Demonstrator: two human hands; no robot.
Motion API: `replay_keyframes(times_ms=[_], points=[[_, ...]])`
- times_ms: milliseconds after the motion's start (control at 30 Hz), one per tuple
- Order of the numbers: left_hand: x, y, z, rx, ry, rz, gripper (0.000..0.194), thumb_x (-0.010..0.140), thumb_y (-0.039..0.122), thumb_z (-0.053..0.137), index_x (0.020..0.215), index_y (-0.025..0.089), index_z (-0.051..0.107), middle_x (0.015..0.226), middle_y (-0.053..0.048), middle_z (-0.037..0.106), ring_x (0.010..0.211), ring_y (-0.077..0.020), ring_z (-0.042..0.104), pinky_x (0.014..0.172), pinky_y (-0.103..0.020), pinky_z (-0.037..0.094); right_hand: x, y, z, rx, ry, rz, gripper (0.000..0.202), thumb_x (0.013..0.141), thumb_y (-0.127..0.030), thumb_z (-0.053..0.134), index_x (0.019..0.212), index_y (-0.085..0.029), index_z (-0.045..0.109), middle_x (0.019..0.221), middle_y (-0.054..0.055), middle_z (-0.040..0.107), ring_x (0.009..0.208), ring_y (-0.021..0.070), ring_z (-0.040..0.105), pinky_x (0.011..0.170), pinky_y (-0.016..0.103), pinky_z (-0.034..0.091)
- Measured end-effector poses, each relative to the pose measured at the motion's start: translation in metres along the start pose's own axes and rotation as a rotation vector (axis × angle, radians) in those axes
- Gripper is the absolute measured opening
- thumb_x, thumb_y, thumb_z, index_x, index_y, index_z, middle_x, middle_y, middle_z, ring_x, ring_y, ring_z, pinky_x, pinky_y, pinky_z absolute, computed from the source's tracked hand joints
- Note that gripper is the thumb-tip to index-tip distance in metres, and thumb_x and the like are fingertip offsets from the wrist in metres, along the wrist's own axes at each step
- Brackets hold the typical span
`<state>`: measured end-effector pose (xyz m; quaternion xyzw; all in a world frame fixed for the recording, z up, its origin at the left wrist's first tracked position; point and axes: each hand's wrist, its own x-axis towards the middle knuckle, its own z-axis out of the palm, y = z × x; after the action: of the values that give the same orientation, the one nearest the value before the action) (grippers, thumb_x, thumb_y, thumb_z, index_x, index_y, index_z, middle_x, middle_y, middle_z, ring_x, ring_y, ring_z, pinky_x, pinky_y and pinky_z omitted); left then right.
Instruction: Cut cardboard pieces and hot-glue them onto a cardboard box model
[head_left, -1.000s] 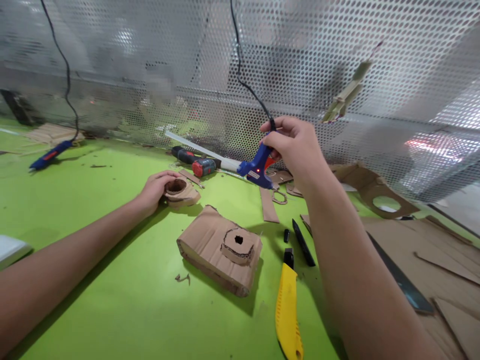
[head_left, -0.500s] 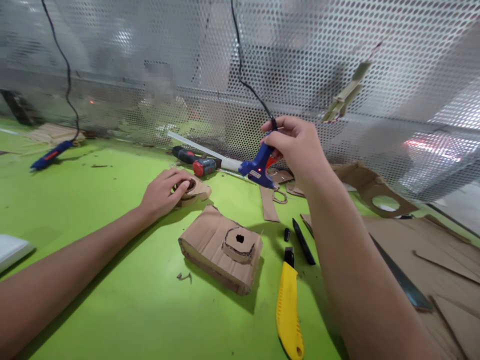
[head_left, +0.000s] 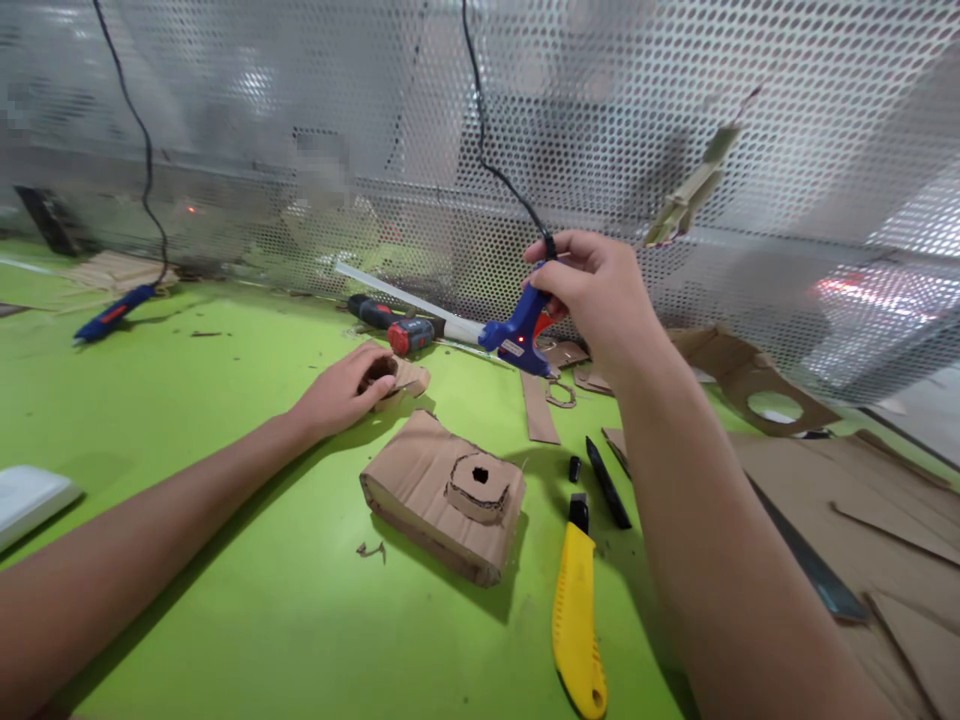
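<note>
My right hand [head_left: 589, 290] is closed round the upper end of the handle of a blue glue gun [head_left: 517, 335], near its black cord. A long whitish glue stick [head_left: 405, 296] sticks out of the gun's back, and a small red light glows on its side. On the table, my left hand [head_left: 351, 385] has its fingers wrapped round a cardboard piece with a round hole [head_left: 409, 378]; part of it is hidden by the fingers. Between both arms lies a box-like cardboard body [head_left: 420, 475] with a raised cardboard ring [head_left: 480, 488] on top.
A yellow utility knife [head_left: 577, 610], black marker [head_left: 607, 482] and its cap [head_left: 574, 469] lie at right, beside cardboard sheets [head_left: 810, 470] and a metal ruler [head_left: 814, 560]. A power drill [head_left: 409, 333] lies behind. Another glue gun [head_left: 112, 315] is far left. Perforated metal panel [head_left: 300, 230] borders the back.
My left hand has lifted and turned the cardboard piece slightly, shifting a little to the right. The right hand keeps the glue gun almost still.
</note>
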<state>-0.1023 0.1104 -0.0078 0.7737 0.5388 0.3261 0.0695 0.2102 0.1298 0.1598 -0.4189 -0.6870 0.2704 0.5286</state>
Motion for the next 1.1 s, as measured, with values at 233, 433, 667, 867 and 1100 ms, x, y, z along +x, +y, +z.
replay_keyframes(times_ms=[233, 433, 667, 867, 1100], points=[[0.001, -0.001, 0.004, -0.105, -0.012, -0.065, 0.046, 0.101, 0.053, 0.059, 0.131, 0.023, 0.076, 0.131, -0.011, 0.080, 0.115, -0.0341, 0.076, 0.096, -0.047, 0.061, 0.000, 0.008, 0.007, -0.001, -0.013, -0.014, 0.014, 0.080, -0.009, 0.068, 0.084, -0.022, 0.071, 0.079, 0.003, 0.065, 0.072, 0.0190, 0.057, 0.069, 0.036, 0.048], [0.002, -0.004, 0.007, -0.125, -0.002, -0.072, 0.045, 0.101, 0.052, 0.062, 0.136, 0.025, 0.073, 0.129, -0.009, 0.081, 0.112, -0.0309, 0.078, 0.094, -0.043, 0.064, 0.005, 0.035, 0.015, -0.098, -0.053, -0.006, 0.010, 0.075, -0.021, 0.070, 0.084, -0.022, 0.071, 0.078, 0.001, 0.064, 0.076, 0.0208, 0.058, 0.067, 0.035, 0.046], [0.006, -0.005, 0.001, -0.024, 0.038, 0.077, 0.048, 0.101, 0.047, 0.061, 0.141, 0.024, 0.076, 0.158, -0.012, 0.068, 0.153, -0.0383, 0.055, 0.134, -0.059, 0.039, 0.004, 0.031, 0.013, -0.087, -0.060, -0.009, 0.010, 0.076, -0.021, 0.067, 0.085, -0.022, 0.071, 0.076, 0.001, 0.063, 0.073, 0.0199, 0.057, 0.066, 0.036, 0.044], [0.005, -0.003, 0.008, -0.006, -0.015, 0.163, 0.045, 0.109, 0.040, 0.045, 0.134, 0.025, 0.080, 0.147, -0.011, 0.076, 0.141, -0.0342, 0.065, 0.129, -0.058, 0.045, 0.002, 0.029, 0.016, -0.081, -0.094, -0.041, 0.011, 0.076, -0.018, 0.068, 0.085, -0.023, 0.071, 0.076, 0.000, 0.062, 0.073, 0.0192, 0.056, 0.065, 0.035, 0.044], [0.006, -0.001, 0.016, -0.083, 0.045, 0.112, 0.039, 0.101, 0.034, 0.055, 0.134, 0.021, 0.070, 0.141, -0.015, 0.073, 0.136, -0.0347, 0.065, 0.123, -0.056, 0.050, 0.002, 0.026, 0.014, -0.087, -0.100, -0.047, 0.010, 0.078, -0.018, 0.067, 0.085, -0.023, 0.070, 0.077, 0.001, 0.063, 0.074, 0.0197, 0.057, 0.066, 0.035, 0.045]])
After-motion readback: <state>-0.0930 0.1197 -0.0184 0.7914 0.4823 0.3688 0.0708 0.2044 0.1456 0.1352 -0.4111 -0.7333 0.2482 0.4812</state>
